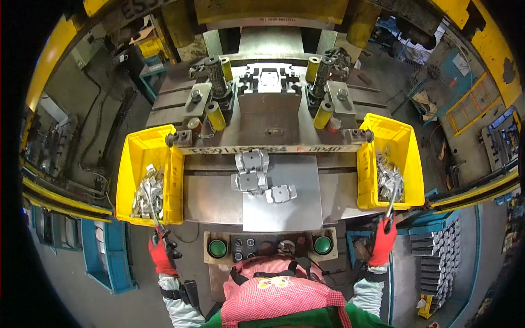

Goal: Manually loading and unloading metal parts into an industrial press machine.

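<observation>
My left hand (pixel 162 252), in a red and black glove, is closed on a slim metal tool that looks like tongs (pixel 151 206). Its far end reaches among small silvery metal pieces (pixel 151 188) inside the left yellow bin (pixel 174 191). On the other side, my right hand (pixel 384 240), gloved the same way, grips a similar pair of tongs (pixel 390 208). That tip dips into metal pieces (pixel 386 174) in the right yellow bin (pixel 411 158). Between the bins, several formed metal parts (pixel 252 160) lie partly stacked on a flat metal plate (pixel 295 215).
Beyond the plate is a press die (pixel 269 112), with a bright metal part (pixel 269 80) at its middle and yellow posts (pixel 215 116) around it. Two green push buttons (pixel 217 249) flank a control box close to my body. More stacked metal parts (pixel 437 262) sit at the lower right.
</observation>
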